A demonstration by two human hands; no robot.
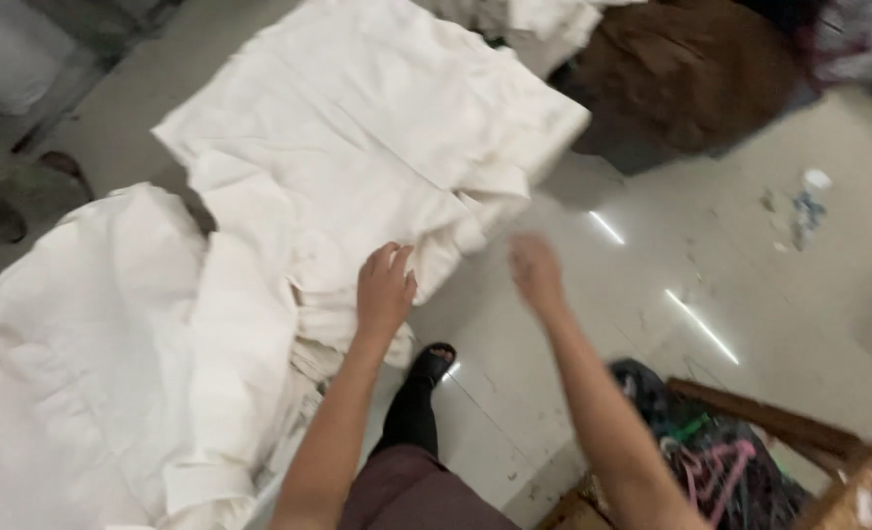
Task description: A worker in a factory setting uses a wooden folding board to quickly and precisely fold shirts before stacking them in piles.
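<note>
A large heap of white cloth pieces (357, 147) covers the floor from the upper middle to the lower left. My left hand (385, 287) rests on the edge of the heap, fingers curled onto a fold of white cloth. My right hand (536, 273) hovers blurred in the air just right of the heap, fingers loosely apart and holding nothing. My leg in dark trousers and a black sandal (432, 361) stands on the floor below my hands.
Glossy grey tiled floor (750, 294) spreads to the right. A brown bundle (691, 69) lies at the upper right. A wooden chair with a dark patterned cloth (720, 461) stands at the lower right. Small scraps (804, 211) litter the floor.
</note>
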